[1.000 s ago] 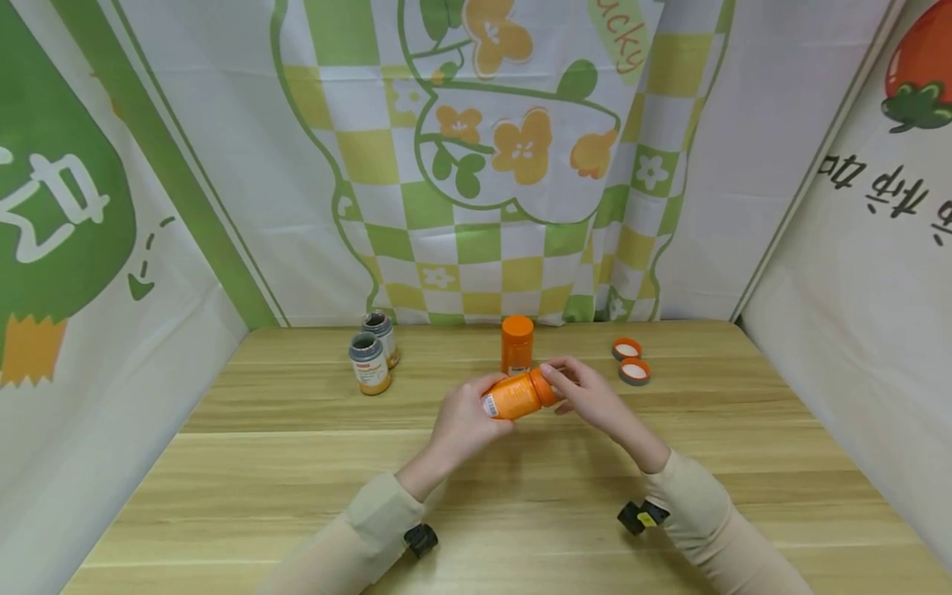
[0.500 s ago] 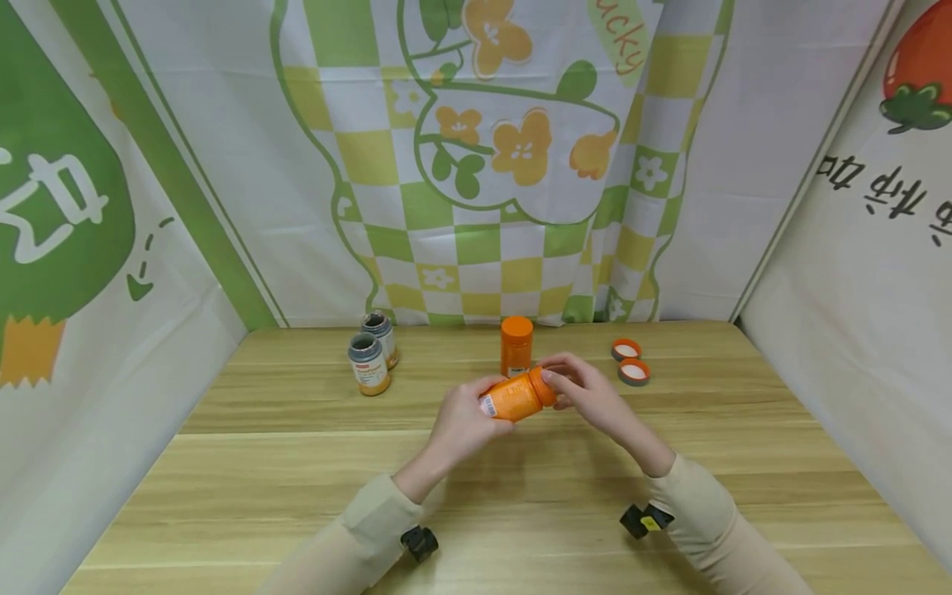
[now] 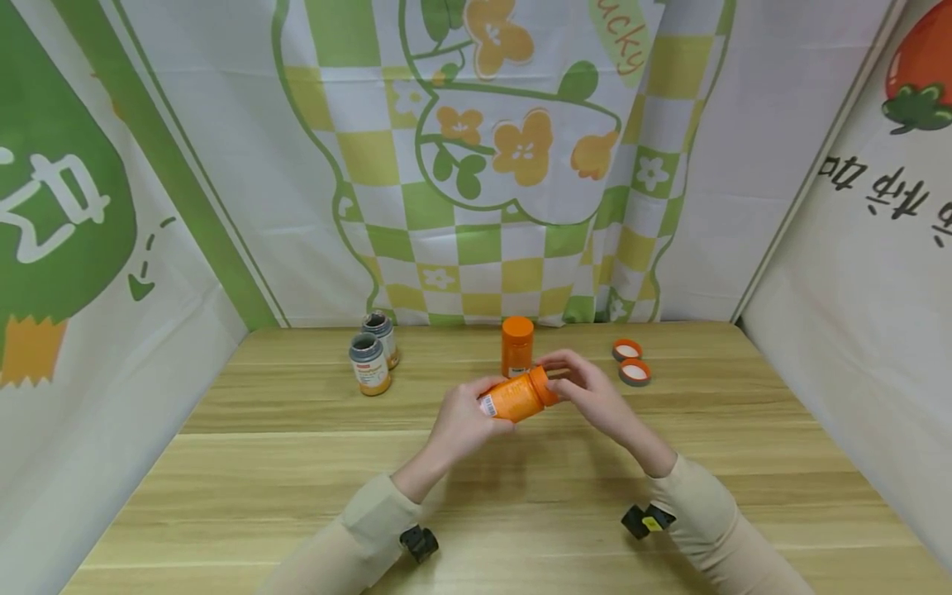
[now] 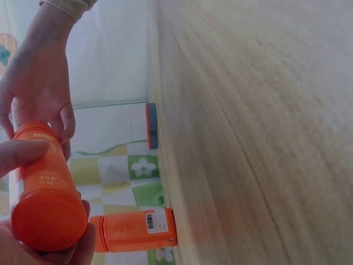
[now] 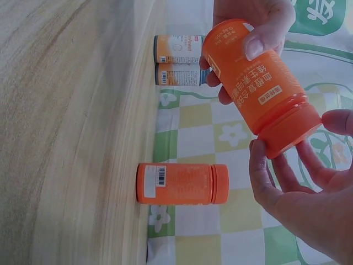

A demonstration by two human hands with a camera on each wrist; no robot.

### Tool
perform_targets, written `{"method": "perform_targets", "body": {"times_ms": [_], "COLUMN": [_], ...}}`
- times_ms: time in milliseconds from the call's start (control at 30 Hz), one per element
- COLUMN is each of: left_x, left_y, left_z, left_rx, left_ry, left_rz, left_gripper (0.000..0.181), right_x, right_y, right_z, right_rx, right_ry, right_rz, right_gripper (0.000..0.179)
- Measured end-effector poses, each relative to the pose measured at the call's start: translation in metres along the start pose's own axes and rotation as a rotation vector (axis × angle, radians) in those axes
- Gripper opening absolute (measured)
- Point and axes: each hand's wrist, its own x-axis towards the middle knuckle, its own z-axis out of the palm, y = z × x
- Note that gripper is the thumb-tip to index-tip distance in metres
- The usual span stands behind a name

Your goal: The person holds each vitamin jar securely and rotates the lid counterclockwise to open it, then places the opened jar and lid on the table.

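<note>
Over the middle of the table, my left hand grips an orange pill bottle around its body, tilted with its cap end up and to the right. The thumb and fingertips of my right hand pinch the rim of its orange screw cap, which sits on the bottle's neck. Behind them a second orange pill bottle stands upright on the table with its cap on. It shows beside the held bottle in the right wrist view, its barcode label visible.
Two uncapped jars with grey necks, a front jar and a rear jar, stand at the back left of the wooden table. Two grey-and-orange lids, a rear lid and a front lid, lie inside up at the back right.
The right hand's fingers shift on the cap, the thumb sliding toward its end. The left hand and its bottle stay almost still, and the other things have not moved.
</note>
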Motion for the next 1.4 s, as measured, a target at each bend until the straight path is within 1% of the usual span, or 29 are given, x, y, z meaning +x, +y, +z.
{"method": "perform_targets", "body": {"times_ms": [133, 367, 600, 733, 933, 1267, 1400], "left_x": [0.0001, -0.0004, -0.0009, 0.0002, -0.0003, -0.0002, -0.0004], "left_y": [-0.0021, -0.0035, -0.0025, -0.0030, -0.0006, 0.0005, 0.0002], "left_z": [-0.0008, -0.0029, -0.0039, -0.0036, -0.0040, -0.0038, -0.0033], "left_rx": [-0.002, -0.017, -0.057, -0.066, -0.089, -0.098, -0.088], "left_ry": [-0.005, -0.013, -0.036, -0.047, -0.065, -0.090, -0.090], "left_rz": [0.010, 0.000, -0.031, -0.054, -0.093, -0.113, -0.109], "left_gripper": [0.056, 0.056, 0.054, 0.056, 0.059, 0.060, 0.060], "right_x": [-0.0001, 0.0010, 0.0001, -0.0009, -0.0016, -0.0021, -0.0021], "right_y": [0.0007, 0.0026, 0.0027, 0.0022, 0.0009, 0.0017, 0.0021], "right_z": [0.0002, 0.0017, 0.0019, 0.0019, 0.0021, 0.0016, 0.0013], "right_rx": [0.027, 0.019, 0.022, 0.057, 0.118, 0.091, 0.117], "right_ry": [-0.021, -0.047, -0.044, -0.052, -0.062, -0.056, -0.053], "right_rz": [-0.037, -0.086, -0.127, -0.145, -0.163, -0.182, -0.172], "right_gripper": [0.032, 0.034, 0.033, 0.030, 0.030, 0.028, 0.033]}}
